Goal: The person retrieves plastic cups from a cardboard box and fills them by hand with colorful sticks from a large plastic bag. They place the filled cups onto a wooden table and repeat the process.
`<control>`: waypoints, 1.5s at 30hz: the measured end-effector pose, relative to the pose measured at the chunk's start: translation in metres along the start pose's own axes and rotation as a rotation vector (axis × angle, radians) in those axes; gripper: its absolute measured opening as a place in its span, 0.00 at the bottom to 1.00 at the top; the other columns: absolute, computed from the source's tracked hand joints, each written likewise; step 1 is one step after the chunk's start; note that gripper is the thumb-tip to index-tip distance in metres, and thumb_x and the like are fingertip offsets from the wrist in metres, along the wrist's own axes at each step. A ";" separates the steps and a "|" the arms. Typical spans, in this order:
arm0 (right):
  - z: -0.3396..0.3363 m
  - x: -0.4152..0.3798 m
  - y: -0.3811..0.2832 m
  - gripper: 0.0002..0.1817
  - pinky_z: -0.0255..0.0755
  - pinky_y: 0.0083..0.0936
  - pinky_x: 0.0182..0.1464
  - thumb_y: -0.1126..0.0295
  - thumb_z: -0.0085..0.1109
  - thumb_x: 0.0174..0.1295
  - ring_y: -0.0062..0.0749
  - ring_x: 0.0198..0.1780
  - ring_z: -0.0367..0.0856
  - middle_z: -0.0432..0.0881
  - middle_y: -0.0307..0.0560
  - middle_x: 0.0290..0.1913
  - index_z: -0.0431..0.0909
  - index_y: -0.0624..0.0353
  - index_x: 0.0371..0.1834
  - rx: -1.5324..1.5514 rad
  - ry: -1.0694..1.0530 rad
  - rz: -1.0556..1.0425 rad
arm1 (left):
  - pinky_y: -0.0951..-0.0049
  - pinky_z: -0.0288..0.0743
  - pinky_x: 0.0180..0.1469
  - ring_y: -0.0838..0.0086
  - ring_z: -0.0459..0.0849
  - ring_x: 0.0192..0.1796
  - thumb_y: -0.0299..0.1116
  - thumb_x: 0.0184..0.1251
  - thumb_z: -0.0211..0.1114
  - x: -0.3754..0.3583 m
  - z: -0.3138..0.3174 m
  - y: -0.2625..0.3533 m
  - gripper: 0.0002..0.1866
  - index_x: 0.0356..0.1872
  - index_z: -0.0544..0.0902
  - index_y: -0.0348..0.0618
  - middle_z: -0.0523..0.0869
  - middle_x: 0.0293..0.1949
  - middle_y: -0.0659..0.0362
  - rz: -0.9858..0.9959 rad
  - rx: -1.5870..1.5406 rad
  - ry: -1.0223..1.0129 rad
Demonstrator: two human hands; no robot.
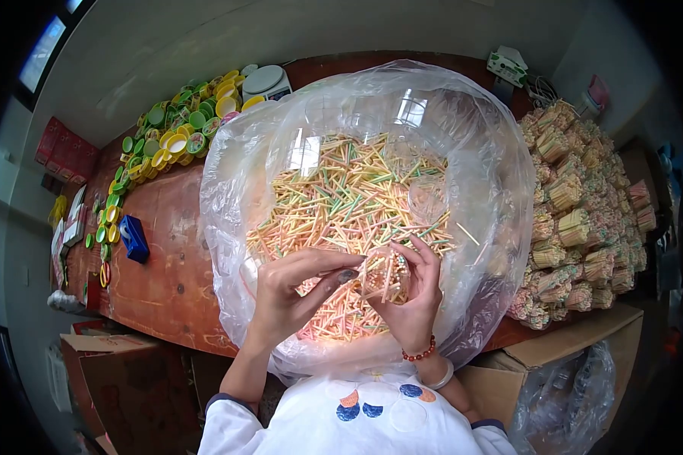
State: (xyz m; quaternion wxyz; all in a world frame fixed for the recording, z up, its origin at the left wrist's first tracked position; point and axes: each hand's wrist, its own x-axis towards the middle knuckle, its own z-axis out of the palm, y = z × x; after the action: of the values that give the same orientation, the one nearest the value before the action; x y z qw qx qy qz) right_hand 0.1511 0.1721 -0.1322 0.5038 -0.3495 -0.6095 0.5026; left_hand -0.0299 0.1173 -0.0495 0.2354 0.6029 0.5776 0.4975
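Observation:
My right hand (pixel 416 299) is wrapped round a small clear container (pixel 397 287) that holds several short pastel sticks, their ends facing up. My left hand (pixel 300 288) is pinched closed at the container's left side, by the stick ends; what sits between its fingertips is too small to make out. Below both hands lies a big heap of loose pastel sticks (pixel 341 197), yellow, pink and green, inside a large clear plastic bag (pixel 231 171) with its mouth spread wide. A clear round shape (pixel 429 199) rests on the heap's right side.
Bundled sticks (pixel 573 220) are stacked high at the right. Yellow and green lids (pixel 176 142) crowd the left back of the red-brown table (pixel 176 250), near a white scale (pixel 265 80) and a blue tape dispenser (pixel 134 239). Cardboard boxes (pixel 136 387) stand below the front edge.

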 end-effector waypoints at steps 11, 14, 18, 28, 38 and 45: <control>-0.004 -0.004 -0.009 0.55 0.79 0.37 0.63 0.68 0.87 0.46 0.44 0.65 0.83 0.83 0.57 0.62 0.61 0.61 0.77 -0.116 -0.069 -0.025 | 0.65 0.84 0.48 0.63 0.88 0.47 0.26 0.66 0.73 0.016 0.018 0.017 0.26 0.66 0.84 0.54 0.87 0.47 0.55 0.084 0.428 -0.051; -0.004 -0.002 -0.010 0.55 0.79 0.37 0.63 0.67 0.87 0.46 0.44 0.64 0.84 0.84 0.56 0.61 0.62 0.61 0.77 -0.162 -0.059 -0.024 | 0.62 0.84 0.50 0.61 0.87 0.49 0.29 0.68 0.72 0.003 0.014 0.015 0.27 0.69 0.81 0.54 0.86 0.49 0.53 -0.048 0.356 -0.194; -0.005 0.001 -0.015 0.54 0.79 0.37 0.63 0.67 0.87 0.46 0.44 0.63 0.84 0.84 0.55 0.60 0.62 0.61 0.76 -0.242 -0.041 -0.029 | 0.64 0.85 0.49 0.63 0.89 0.49 0.27 0.66 0.74 -0.010 0.000 0.007 0.24 0.64 0.85 0.50 0.87 0.49 0.53 -0.174 0.255 -0.163; -0.005 0.000 -0.016 0.54 0.81 0.36 0.61 0.68 0.87 0.45 0.43 0.62 0.85 0.84 0.54 0.60 0.63 0.61 0.76 -0.238 -0.025 -0.034 | 0.62 0.85 0.41 0.62 0.89 0.42 0.27 0.68 0.72 -0.013 0.032 0.011 0.21 0.62 0.86 0.50 0.85 0.48 0.53 -0.033 0.311 -0.110; -0.112 0.043 -0.092 0.38 0.81 0.37 0.60 0.62 0.85 0.48 0.41 0.58 0.86 0.85 0.53 0.59 0.77 0.58 0.63 -0.599 -0.146 0.018 | 0.56 0.81 0.58 0.53 0.87 0.57 0.24 0.63 0.74 -0.015 -0.015 0.006 0.26 0.64 0.83 0.47 0.84 0.62 0.49 -0.056 0.785 -0.088; -0.296 0.204 -0.114 0.37 0.85 0.33 0.50 0.56 0.84 0.48 0.40 0.47 0.90 0.89 0.56 0.52 0.80 0.61 0.60 -0.988 0.777 -0.037 | 0.58 0.80 0.60 0.53 0.86 0.57 0.22 0.63 0.72 0.006 -0.005 0.015 0.22 0.60 0.86 0.45 0.89 0.53 0.51 -0.002 0.495 -0.079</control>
State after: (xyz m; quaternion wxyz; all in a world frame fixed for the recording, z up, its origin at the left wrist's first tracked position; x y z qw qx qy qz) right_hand 0.3951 0.4112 0.0274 0.4761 -0.6875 -0.5483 -0.0109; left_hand -0.0280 0.1182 -0.0332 0.1037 0.6606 0.6728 0.3166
